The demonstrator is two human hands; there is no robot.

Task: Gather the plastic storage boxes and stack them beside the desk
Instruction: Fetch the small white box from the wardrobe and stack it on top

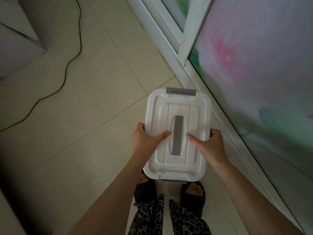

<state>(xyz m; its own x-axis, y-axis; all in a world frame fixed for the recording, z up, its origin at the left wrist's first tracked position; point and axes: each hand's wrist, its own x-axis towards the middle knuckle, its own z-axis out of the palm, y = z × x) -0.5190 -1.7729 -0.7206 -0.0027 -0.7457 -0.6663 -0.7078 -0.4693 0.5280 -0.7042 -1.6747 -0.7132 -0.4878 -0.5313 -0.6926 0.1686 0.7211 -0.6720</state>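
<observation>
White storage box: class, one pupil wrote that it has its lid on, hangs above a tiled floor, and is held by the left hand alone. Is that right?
Not quite: the head view shows both hands holding the white storage box, the left hand and the right hand at opposite long sides, thumbs on top. Its lid is on, above the tiled floor.

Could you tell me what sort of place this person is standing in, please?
Probably a room in a home: a tiled floor, a white-framed sliding door with flower-printed panels, and a black cable trailing over the tiles. The person wears slippers and carries a white storage box.
</observation>
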